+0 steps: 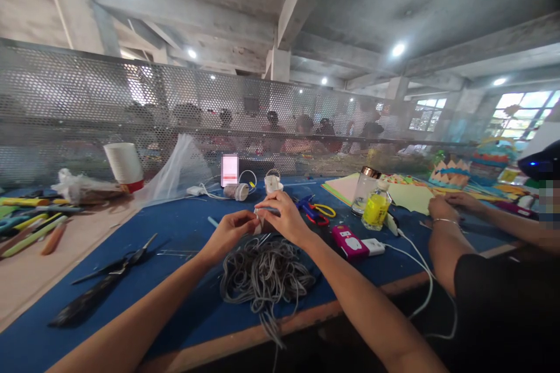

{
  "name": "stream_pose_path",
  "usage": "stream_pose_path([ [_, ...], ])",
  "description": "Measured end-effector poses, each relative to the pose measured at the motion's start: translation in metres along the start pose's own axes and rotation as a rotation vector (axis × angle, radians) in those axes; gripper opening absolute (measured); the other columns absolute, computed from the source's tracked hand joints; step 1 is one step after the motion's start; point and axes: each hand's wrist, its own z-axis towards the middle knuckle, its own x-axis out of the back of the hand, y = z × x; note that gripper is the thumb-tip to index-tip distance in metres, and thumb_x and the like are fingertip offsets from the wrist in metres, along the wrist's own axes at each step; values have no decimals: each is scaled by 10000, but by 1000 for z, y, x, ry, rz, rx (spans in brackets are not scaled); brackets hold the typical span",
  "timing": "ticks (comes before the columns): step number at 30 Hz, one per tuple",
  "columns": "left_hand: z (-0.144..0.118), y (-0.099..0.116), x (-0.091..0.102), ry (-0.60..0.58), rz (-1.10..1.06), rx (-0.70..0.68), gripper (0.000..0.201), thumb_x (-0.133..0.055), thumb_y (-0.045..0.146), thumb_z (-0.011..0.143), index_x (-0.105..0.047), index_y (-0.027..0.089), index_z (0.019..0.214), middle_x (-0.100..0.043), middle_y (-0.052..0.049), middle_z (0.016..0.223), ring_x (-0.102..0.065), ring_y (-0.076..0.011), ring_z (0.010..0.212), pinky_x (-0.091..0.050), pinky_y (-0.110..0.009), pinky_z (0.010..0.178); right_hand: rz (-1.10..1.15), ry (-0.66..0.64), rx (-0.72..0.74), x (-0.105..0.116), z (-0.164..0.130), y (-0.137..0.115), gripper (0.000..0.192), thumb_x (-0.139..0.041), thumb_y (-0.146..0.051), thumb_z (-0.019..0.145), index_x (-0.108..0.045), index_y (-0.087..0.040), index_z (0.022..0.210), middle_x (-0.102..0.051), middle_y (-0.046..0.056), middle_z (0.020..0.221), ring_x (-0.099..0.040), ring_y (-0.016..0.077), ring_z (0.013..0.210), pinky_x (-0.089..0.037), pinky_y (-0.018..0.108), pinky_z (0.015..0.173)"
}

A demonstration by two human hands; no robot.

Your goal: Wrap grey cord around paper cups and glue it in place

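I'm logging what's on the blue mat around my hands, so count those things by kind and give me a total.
Scissors: 2, black and blue-and-yellow
Bottles: 2, clear jar and yellow bottle
Grey cord bundle: 1
Pink device: 1
White plug: 1
Total: 7

A long bench (pixel 184 227) with a blue top carries the work. A loose heap of grey cord (pixel 266 274) lies near its front edge, some strands hanging over. Left of it lie black scissors (pixel 114 268), and farther left a row of pens and markers (pixel 30 224). A stack of white paper cups (pixel 125 166) and a crumpled plastic bag (pixel 85 186) sit toward the back. To the right lie a pink phone (pixel 347 240) with a white charger (pixel 373 246), a yellow bottle (pixel 376 207), a glass jar (pixel 365 186) and sheets of coloured paper (pixel 406 193).
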Motion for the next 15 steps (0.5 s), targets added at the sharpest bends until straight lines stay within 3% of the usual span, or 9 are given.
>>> stream_pose_path([
  [8,-1,-6,-2,-52,1,-18,263,-584,406,807,-625,146,787,-557,12,686,-481,-131,651,-355,-241,617,-32,-47,-35,-3,-1,5,128,-632,-320,842,-713,-247,909,-574,33,954,-529,162,976,-389,311,901],
  [15,-1,-4,-4,-66,30,-31,284,-580,432,802,-616,152,767,-559,0,699,-492,-150,681,-372,-266,651,95,-48,-65,-4,-1,8,109,-642,-298,824,-696,-206,841,-589,27,898,-562,144,910,-418,274,867],
])
